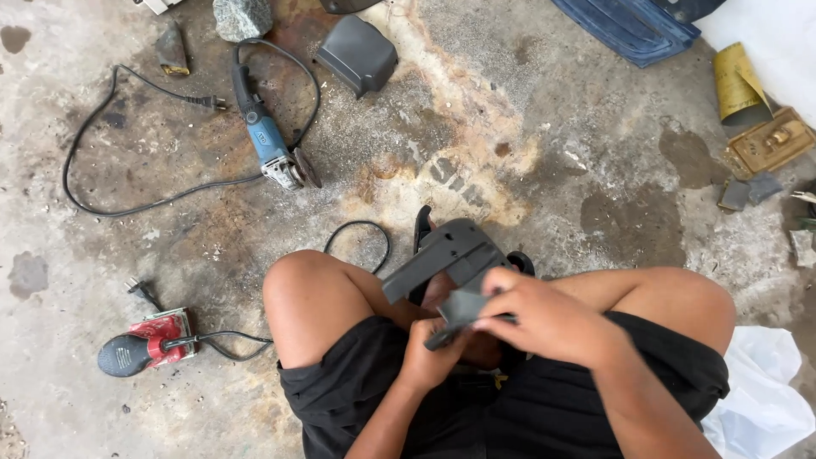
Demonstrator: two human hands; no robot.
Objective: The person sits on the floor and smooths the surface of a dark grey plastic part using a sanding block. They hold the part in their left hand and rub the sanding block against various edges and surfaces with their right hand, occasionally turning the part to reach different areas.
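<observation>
Grey plastic filled the middle of the view: a moulded grey panel [450, 255] sat propped over the person's lap, between the bare knees, tilting up and away from the body. The left hand [432, 353] was closed around the panel's lower end from underneath, fingers curled up against it. The right hand [540, 319] came in from the right and pinched a small folded piece of grey sandpaper [463, 308] against the panel, thumb and fingertips pressed shut on it just above the left hand.

The person sat low on a stained concrete floor [544, 144] in black shorts. Behind the panel a black cable loop [361, 242] lay on the floor near the left knee. Further off to the left lay a blue angle grinder [268, 140] with its black cord [93, 183] trailing in a wide curve, unplugged. Nearer, well to the left of the knee, rested a red sander [149, 340] with a black knob. Another grey plastic cover [359, 55] lay at the top of the view, beside a rough stone [242, 17]. At the right edge were a yellow roll of sandpaper [738, 85], a tan tray [769, 143], and a white plastic sheet [761, 395] beside the right thigh.
</observation>
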